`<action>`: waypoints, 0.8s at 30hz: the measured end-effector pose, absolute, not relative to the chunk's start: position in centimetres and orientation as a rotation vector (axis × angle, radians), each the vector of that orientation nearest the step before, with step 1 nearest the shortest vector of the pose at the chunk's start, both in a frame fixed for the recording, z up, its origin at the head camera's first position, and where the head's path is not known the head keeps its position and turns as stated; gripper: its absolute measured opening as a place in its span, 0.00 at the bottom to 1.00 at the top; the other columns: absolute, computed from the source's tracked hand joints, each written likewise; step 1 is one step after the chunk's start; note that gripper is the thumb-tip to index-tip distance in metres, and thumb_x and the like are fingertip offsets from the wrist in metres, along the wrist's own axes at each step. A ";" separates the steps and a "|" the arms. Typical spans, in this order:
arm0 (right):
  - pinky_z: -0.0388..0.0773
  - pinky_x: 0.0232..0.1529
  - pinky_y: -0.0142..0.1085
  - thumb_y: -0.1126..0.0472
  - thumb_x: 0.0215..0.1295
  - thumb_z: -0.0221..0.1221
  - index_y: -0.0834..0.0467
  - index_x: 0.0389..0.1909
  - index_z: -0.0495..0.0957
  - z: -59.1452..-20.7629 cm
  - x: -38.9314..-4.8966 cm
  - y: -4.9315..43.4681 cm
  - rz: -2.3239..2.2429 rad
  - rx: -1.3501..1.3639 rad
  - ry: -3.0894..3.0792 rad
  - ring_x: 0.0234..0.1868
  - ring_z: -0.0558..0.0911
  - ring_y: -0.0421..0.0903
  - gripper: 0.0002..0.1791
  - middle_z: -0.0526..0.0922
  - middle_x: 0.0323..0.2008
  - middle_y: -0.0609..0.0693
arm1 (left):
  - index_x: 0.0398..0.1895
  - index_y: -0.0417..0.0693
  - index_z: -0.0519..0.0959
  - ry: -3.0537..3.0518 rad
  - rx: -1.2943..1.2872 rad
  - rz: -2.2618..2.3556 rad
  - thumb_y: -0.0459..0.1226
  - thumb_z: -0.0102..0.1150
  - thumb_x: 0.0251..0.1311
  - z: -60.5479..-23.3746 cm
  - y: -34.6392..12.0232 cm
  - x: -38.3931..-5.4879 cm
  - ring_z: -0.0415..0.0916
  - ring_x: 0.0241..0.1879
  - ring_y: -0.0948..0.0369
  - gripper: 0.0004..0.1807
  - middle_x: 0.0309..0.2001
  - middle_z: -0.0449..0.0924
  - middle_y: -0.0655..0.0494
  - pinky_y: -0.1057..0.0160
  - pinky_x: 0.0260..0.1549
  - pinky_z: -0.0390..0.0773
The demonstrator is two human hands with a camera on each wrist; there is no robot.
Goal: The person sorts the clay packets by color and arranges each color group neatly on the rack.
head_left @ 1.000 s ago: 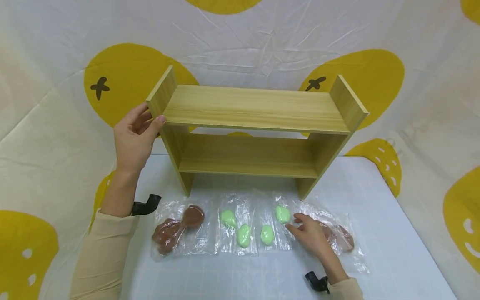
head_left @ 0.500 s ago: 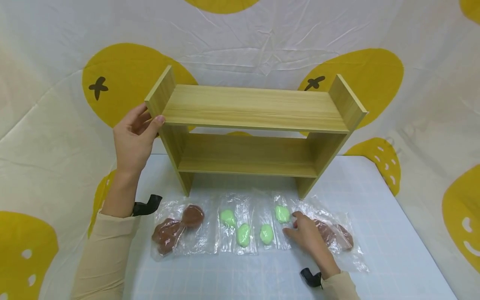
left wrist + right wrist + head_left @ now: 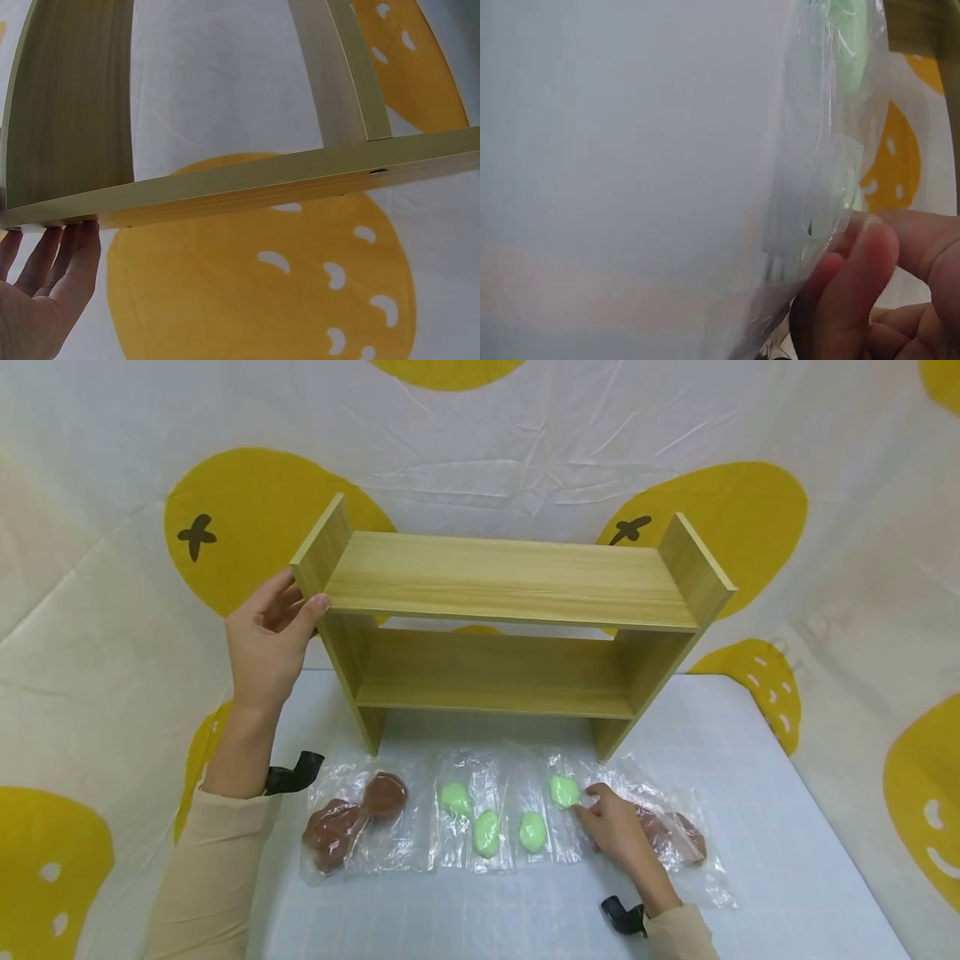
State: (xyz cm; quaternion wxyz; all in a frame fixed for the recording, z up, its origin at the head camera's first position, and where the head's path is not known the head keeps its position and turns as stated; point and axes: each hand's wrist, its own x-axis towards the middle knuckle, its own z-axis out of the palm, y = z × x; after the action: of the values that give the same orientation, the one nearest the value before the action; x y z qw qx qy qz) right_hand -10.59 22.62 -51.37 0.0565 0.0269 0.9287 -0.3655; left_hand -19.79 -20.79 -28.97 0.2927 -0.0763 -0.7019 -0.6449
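Observation:
A two-tier wooden shelf [image 3: 495, 672] stands at the back of the table. My left hand [image 3: 266, 643] grips its left side panel near the top, with the thumb at the front edge. In the left wrist view, the fingertips touch that panel's outer face. My right hand [image 3: 618, 827] reaches in by the rightmost green lump [image 3: 564, 792], which lies in a clear plastic bag. Thumb and index finger are bent and apart, with the thumb tip at the lump's edge. In the right wrist view, the fingers [image 3: 862, 262] meet the plastic at its edge.
Several more bagged lumps lie in a row before the shelf: brown ones [image 3: 333, 833] on the left, green ones [image 3: 487, 833] in the middle, brown ones [image 3: 686, 837] on the right. A patterned cloth [image 3: 487, 443] hangs behind the table [image 3: 450, 918].
My right hand has shifted slightly left and its thumb has moved up to the rightmost green lump. My left hand keeps its hold on the shelf, which has not moved.

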 end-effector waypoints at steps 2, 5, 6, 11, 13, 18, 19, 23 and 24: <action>0.75 0.21 0.37 0.57 0.65 0.66 0.70 0.59 0.71 -51.4 -10.7 22.6 -1.080 0.076 2.819 0.12 0.76 0.44 0.28 0.81 0.26 0.50 | 0.60 0.52 0.82 -1.874 -0.203 -1.709 0.34 0.70 0.60 -28.9 -20.7 -19.8 0.83 0.46 0.57 0.23 0.52 0.83 0.47 0.70 0.38 0.83; 0.77 0.27 0.40 0.55 0.62 0.69 0.70 0.57 0.72 -51.6 -10.9 22.7 -0.978 0.048 2.879 0.18 0.78 0.44 0.30 0.80 0.30 0.52 | 0.60 0.53 0.82 -1.888 -0.201 -1.688 0.34 0.70 0.60 -28.9 -20.7 -19.8 0.83 0.47 0.57 0.23 0.53 0.83 0.48 0.70 0.38 0.82; 0.78 0.30 0.42 0.55 0.61 0.69 0.70 0.56 0.73 -51.6 -10.9 22.7 -0.946 0.033 2.900 0.22 0.79 0.46 0.29 0.80 0.31 0.53 | 0.60 0.53 0.82 -1.889 -0.203 -1.684 0.34 0.70 0.60 -28.9 -20.7 -19.8 0.83 0.47 0.57 0.23 0.53 0.83 0.48 0.70 0.38 0.82; 0.80 0.39 0.49 0.56 0.59 0.69 0.68 0.51 0.76 -52.0 -11.3 22.6 -0.858 -0.023 2.951 0.37 0.80 0.52 0.25 0.79 0.37 0.56 | 0.59 0.51 0.83 -1.854 -0.220 -1.696 0.33 0.71 0.59 -29.0 -20.8 -19.9 0.83 0.46 0.57 0.23 0.53 0.83 0.46 0.70 0.38 0.83; 0.80 0.37 0.48 0.58 0.58 0.69 0.68 0.51 0.76 -52.0 -11.4 22.6 -0.870 -0.020 2.937 0.35 0.80 0.52 0.24 0.80 0.36 0.55 | 0.59 0.50 0.83 -1.843 -0.217 -1.700 0.32 0.71 0.58 -29.0 -20.9 -19.9 0.83 0.46 0.56 0.23 0.52 0.83 0.46 0.70 0.38 0.83; 0.80 0.34 0.45 0.59 0.58 0.70 0.66 0.49 0.77 -51.8 -11.5 22.5 -0.916 0.030 2.899 0.33 0.80 0.49 0.22 0.82 0.34 0.53 | 0.59 0.52 0.83 -1.879 -0.199 -1.658 0.34 0.70 0.60 -28.9 -20.7 -19.9 0.83 0.47 0.57 0.23 0.52 0.83 0.47 0.70 0.39 0.82; 0.80 0.34 0.45 0.59 0.59 0.70 0.66 0.48 0.77 -51.8 -11.5 22.6 -0.928 0.040 2.893 0.33 0.81 0.49 0.20 0.82 0.34 0.53 | 0.59 0.52 0.83 -1.883 -0.198 -1.654 0.34 0.70 0.60 -28.9 -20.7 -19.9 0.83 0.47 0.56 0.23 0.52 0.83 0.47 0.70 0.40 0.82; 0.80 0.34 0.44 0.61 0.59 0.69 0.61 0.43 0.79 -51.6 -11.2 22.5 -1.002 0.060 2.898 0.34 0.81 0.48 0.14 0.83 0.33 0.51 | 0.60 0.53 0.82 -1.891 -0.199 -1.652 0.34 0.70 0.60 -28.8 -20.7 -19.9 0.83 0.47 0.56 0.23 0.53 0.83 0.47 0.70 0.40 0.82; 0.79 0.34 0.43 0.62 0.59 0.69 0.61 0.41 0.79 -51.5 -11.2 22.5 -1.021 0.058 2.904 0.33 0.81 0.47 0.13 0.83 0.33 0.50 | 0.60 0.53 0.82 -1.892 -0.199 -1.651 0.34 0.70 0.60 -28.8 -20.7 -20.0 0.83 0.47 0.56 0.23 0.53 0.83 0.47 0.70 0.40 0.82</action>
State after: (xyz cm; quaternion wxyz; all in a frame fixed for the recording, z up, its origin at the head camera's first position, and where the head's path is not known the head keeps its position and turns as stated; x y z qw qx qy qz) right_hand -11.17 22.53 -51.50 0.0312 0.0187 0.9427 -0.3316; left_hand -19.96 -20.69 -28.85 0.3064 -0.0751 -0.7150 -0.6239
